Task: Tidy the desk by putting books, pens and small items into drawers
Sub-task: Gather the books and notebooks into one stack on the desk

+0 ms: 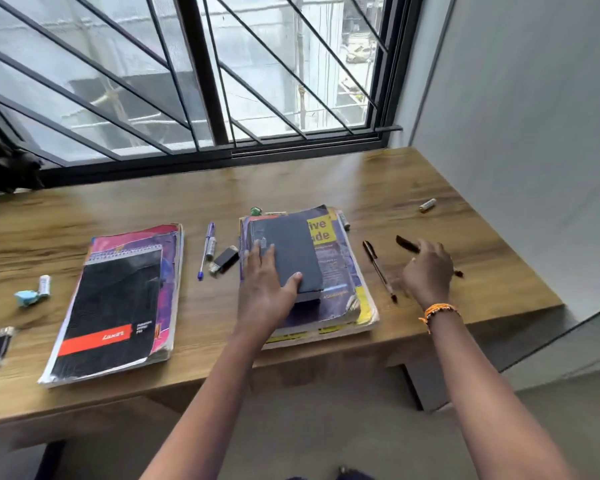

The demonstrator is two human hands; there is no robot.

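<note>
On the wooden desk [326, 181] a small dark book [291, 251] tops a stack of purple and yellow books [336, 289]. My left hand [265, 285] rests flat on that book, fingers along its left side and thumb over its near corner. My right hand [428, 271] arches over a dark pen [405, 243] lying on the desk to the right. Its fingertips touch the pen, and the grip is hidden under the hand. A brown pen [380, 271] lies between the stack and my right hand.
A second pile of notebooks [115, 306] lies to the left. Between the piles are a blue pen [207, 251] and a black lighter [226, 259]. Small items: battery [427, 205], white tube [44, 285], blue eraser [26, 297], USB stick [0, 346]. A barred window stands behind.
</note>
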